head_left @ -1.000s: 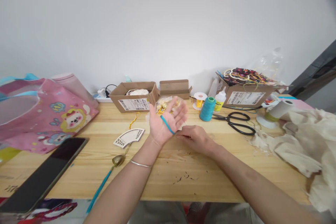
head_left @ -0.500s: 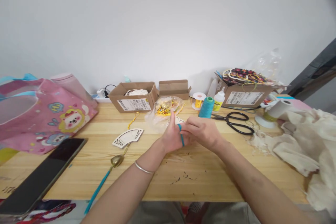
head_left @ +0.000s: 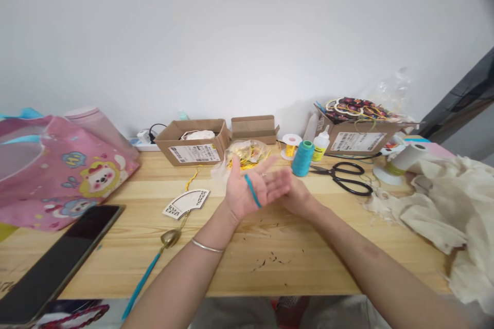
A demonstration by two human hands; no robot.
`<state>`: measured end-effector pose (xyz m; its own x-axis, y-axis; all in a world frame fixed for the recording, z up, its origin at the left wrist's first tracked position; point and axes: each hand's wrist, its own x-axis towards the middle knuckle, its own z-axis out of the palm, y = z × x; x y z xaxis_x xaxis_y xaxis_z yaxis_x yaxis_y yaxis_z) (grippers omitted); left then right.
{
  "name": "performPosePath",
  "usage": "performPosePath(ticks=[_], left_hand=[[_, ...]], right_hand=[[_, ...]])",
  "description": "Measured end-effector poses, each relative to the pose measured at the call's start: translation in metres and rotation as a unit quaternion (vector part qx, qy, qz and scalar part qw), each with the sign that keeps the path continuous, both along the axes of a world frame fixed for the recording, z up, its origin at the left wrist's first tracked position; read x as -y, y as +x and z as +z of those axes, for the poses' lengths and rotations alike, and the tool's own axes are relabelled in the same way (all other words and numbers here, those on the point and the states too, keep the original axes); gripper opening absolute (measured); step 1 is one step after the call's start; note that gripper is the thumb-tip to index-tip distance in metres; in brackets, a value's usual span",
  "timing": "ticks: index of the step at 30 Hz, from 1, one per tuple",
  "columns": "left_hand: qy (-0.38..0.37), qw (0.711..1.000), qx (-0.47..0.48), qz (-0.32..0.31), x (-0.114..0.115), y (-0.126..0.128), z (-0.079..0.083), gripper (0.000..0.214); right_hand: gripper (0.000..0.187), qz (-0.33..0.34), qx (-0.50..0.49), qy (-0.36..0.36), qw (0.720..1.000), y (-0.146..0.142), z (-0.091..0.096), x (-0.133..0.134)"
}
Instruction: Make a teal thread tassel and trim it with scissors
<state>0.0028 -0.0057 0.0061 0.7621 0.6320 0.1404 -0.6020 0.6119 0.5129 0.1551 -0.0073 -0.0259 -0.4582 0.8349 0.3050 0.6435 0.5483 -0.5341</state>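
A band of blue thread (head_left: 252,191) lies across the palm of my left hand (head_left: 247,193), seemingly looped around it. That hand is palm up with its thumb raised and fingers stretched out. My right hand (head_left: 300,196) is against the left fingertips; its own fingers are mostly hidden behind them. Just beyond stands a cone of blue thread (head_left: 303,159). Left of my hands lies a fan-shaped wooden pendant (head_left: 187,202) with a yellow cord loop, a gold-coloured bead or charm (head_left: 170,238) and a blue tassel (head_left: 142,285).
Black-handled scissors (head_left: 349,177), a glue bottle (head_left: 320,145) and a yellow spool (head_left: 290,149) sit right of centre. Cardboard boxes (head_left: 193,153) line the wall. A phone (head_left: 67,262) and pink bag (head_left: 77,169) are left, beige cloth (head_left: 436,205) right.
My right hand has moved from the front of the left palm to behind the left fingers. The left hand has turned and opened out, showing the thread across its palm.
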Motion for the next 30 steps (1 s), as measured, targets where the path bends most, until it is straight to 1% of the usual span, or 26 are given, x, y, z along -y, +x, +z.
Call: performPosePath(ticks=[1, 2, 3, 5, 6, 8, 11, 13, 17, 20, 22, 25, 27, 30], left_hand=[[-0.022, 0.997, 0.024, 0.075, -0.004, -0.002, 0.0, 0.078], [-0.042, 0.989, 0.04, 0.133, -0.008, -0.003, -0.002, 0.076], [-0.06, 0.981, 0.048, 0.177, -0.012, -0.005, -0.004, 0.075], [-0.089, 0.968, 0.05, 0.23, -0.019, -0.006, -0.009, 0.073], [-0.097, 0.964, 0.046, 0.243, -0.021, -0.006, -0.011, 0.072], [-0.103, 0.962, 0.031, 0.249, -0.022, -0.005, -0.014, 0.07], [-0.096, 0.968, -0.005, 0.232, -0.018, 0.0, -0.013, 0.068], [-0.097, 0.975, -0.033, 0.199, -0.014, 0.004, -0.013, 0.068], [-0.112, 0.989, -0.068, 0.067, -0.004, 0.012, -0.015, 0.07], [-0.109, 0.99, -0.083, -0.017, 0.004, 0.019, -0.016, 0.078], [-0.096, 0.987, -0.109, -0.07, 0.008, 0.024, -0.017, 0.087], [-0.059, 0.979, -0.143, -0.13, 0.011, 0.028, -0.021, 0.098], [-0.024, 0.972, -0.156, -0.175, 0.011, 0.028, -0.024, 0.101], [0.014, 0.95, -0.153, -0.272, 0.011, 0.023, -0.025, 0.102]], right_hand=[[0.019, 0.014, 0.014, 0.025, 0.999, -0.002, 0.0, 0.002], [0.019, 0.033, 0.034, 0.055, 0.997, -0.004, 0.001, 0.005], [0.02, 0.053, 0.056, 0.088, 0.993, -0.005, 0.003, 0.007], [0.023, 0.079, 0.101, 0.152, 0.98, -0.007, 0.008, 0.011], [0.024, 0.082, 0.117, 0.174, 0.974, -0.007, 0.01, 0.013], [0.026, 0.082, 0.131, 0.211, 0.965, -0.007, 0.016, 0.015], [0.028, 0.075, 0.132, 0.249, 0.956, -0.006, 0.021, 0.015], [0.025, 0.069, 0.13, 0.26, 0.954, -0.004, 0.023, 0.014], [0.024, 0.061, 0.121, 0.263, 0.955, 0.0, 0.026, 0.011], [0.026, 0.048, 0.086, 0.241, 0.966, 0.003, 0.03, 0.01], [0.023, 0.038, 0.038, 0.21, 0.976, 0.005, 0.032, 0.009], [0.017, 0.021, -0.039, 0.146, 0.988, 0.009, 0.032, 0.005], [0.014, 0.007, -0.079, 0.094, 0.992, 0.011, 0.029, 0.002], [0.016, -0.009, -0.122, -0.003, 0.992, 0.011, 0.021, -0.002]])
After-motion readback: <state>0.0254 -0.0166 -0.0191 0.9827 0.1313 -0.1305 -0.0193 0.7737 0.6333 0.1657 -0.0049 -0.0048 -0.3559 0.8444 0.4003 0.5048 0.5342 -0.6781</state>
